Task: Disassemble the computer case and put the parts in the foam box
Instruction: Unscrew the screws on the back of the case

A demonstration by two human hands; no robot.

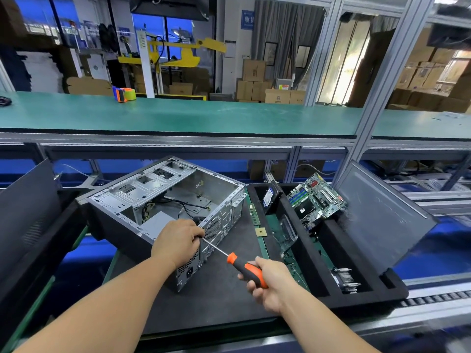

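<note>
An open grey computer case [163, 200] lies on its side on a dark mat [221, 296], its rear panel facing me. My left hand [177, 242] grips the case's rear top edge, fingers curled over it. My right hand [267, 284] holds an orange and black screwdriver [242, 266]; its shaft points at the rear panel, and the tip is hidden by my left hand. To the right stands the black foam box [313, 253], holding a motherboard [317, 197], a hard drive [270, 197], a clear plastic part [286, 231] and a heatsink [345, 280].
A power supply [158, 221] and loose cables [188, 206] remain inside the case. A RAM stick [254, 215] and a small CPU chip [261, 231] lie on the mat beside the foam box. The box lid [382, 215] stands open to the right. A dark panel [28, 212] leans at the left.
</note>
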